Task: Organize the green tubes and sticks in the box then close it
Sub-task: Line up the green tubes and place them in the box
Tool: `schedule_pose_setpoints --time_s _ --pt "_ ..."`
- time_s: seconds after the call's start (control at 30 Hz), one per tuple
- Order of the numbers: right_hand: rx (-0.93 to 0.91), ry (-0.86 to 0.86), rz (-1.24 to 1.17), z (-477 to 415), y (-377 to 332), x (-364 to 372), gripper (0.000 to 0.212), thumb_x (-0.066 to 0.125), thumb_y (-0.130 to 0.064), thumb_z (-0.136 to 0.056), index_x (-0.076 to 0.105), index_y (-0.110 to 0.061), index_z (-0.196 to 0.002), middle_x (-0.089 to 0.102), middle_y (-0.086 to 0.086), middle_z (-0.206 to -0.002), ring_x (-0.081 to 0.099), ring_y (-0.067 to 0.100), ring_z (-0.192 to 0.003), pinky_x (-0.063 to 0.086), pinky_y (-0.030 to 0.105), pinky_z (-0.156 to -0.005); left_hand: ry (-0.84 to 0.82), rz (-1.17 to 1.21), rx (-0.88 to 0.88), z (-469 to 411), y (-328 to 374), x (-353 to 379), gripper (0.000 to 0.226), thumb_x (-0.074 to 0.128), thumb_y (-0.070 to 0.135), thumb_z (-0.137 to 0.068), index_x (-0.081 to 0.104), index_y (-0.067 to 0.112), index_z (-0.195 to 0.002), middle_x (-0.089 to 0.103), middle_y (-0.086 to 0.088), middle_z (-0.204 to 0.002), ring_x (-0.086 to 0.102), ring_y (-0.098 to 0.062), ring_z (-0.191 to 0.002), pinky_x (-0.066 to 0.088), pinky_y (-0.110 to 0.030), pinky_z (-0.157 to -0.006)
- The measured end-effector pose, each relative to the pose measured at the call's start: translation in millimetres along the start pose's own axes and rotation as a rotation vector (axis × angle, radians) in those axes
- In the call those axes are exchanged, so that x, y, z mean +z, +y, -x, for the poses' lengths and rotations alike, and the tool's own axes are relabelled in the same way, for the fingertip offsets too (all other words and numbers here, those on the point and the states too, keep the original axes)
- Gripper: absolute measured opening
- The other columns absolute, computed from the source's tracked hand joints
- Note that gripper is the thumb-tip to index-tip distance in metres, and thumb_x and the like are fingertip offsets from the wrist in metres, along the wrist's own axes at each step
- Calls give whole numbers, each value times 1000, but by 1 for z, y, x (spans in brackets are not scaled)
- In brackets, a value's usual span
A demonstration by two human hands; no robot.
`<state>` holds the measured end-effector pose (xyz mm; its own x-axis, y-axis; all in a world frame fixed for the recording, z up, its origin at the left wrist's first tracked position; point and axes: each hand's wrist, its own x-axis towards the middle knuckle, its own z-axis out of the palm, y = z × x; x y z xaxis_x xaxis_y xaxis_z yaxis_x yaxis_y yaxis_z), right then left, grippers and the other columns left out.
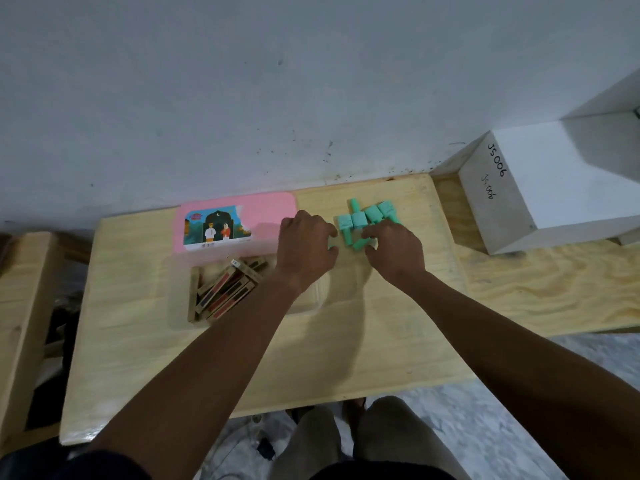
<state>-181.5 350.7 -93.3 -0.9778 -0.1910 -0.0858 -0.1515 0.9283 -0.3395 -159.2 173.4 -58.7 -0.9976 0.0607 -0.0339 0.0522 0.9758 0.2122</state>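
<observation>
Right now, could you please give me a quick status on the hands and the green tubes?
Left hand and right hand gathering green tubes on table. Sticks loose in open box; pink lid up. Nothing obstructing.

Pale glossy wooden table (pixel 138 358), matt green tubes (pixel 360 216), wooden sticks (pixel 221 292)

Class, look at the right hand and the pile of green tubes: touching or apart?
Touching. The head view shows the right hand with its fingertips resting on the near green tubes.
</observation>
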Motion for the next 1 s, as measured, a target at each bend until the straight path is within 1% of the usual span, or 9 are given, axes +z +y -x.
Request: schedule_pose_setpoints --time_s 0.2,0.33,0.43,0.57,0.63,0.73,0.83,0.93,1.0 --pt "-121 -135 57 -29 21 8 36 66 -16 -81 68 -23 -116 61 6 -117 57 28 -106 53 40 -79 -137 -75 -66 -42 15 25 24 64 33 -81 73 27 -103 70 2 -94 58 -23 -97 36 -36 -80" --pt "-206 -170 54 -37 31 18 36 66 -24 -81 68 -23 -117 56 8 -111 56 29 -100 52 40 -72 -163 -158 -150 -56 29 39 24 55 38 -85 69 20 -87 67 0 -79 58 -24 -85 32 -38 -79" --pt "-298 -126 88 -33 38 23 30 65 -29 -83 71 -21 -111 58 8 -104 58 28 -93 52 38 -68 -220 -203 -203 -60 38 46 32 50 50 -85 59 20 -79 64 -3 -78 54 -26 -88 31 -42 -84" --pt "-512 -72 135 -28 47 25 19 67 -28 -85 75 -17 -97 60 7 -100 61 25 -90 55 41 -75 -248 -173 -299 -65 42 49 30 58 50 -81 53 20 -78 59 -2 -75 52 -25 -87 30 -43 -88" --pt "-624 -89 179 -27 52 24 18 63 -25 -87 73 -13 -96 60 8 -97 61 25 -84 54 40 -70 -250 -155 -335 -65 43 47 26 61 44 -78 53 18 -76 51 0 -67 48 -24 -76 29 -43 -87" --pt "-688 -97 184 -21 53 18 17 62 -24 -84 70 -10 -90 62 8 -86 60 24 -69 50 34 -57 -234 -166 -362 -62 44 36 32 64 39 -74 40 20 -64 43 3 -57 45 -22 -64 28 -42 -88" --pt "-578 -52 59 -14 49 8 18 64 -23 -79 68 -10 -89 64 6 -83 62 26 -64 51 33 -50 -185 -189 -355 -57 41 17 33 65 31 -72 37 20 -61 40 3 -54 45 -22 -59 28 -42 -91" --pt "-251 38 -286 -12 41 -3 18 70 -22 -72 72 -15 -89 69 2 -83 64 21 -70 52 29 -61 -91 -116 -328 -52 31 3 6 65 25 -72 62 20 -74 59 2 -62 53 -21 -63 24 -40 -86" --pt "-47 63 -544 -9 32 -16 17 71 -20 -72 76 -19 -89 73 -1 -82 67 15 -73 53 28 -67 -29 33 -325 -45 22 -9 15 67 29 -73 72 25 -87 69 3 -74 63 -22 -78 31 -36 -86"
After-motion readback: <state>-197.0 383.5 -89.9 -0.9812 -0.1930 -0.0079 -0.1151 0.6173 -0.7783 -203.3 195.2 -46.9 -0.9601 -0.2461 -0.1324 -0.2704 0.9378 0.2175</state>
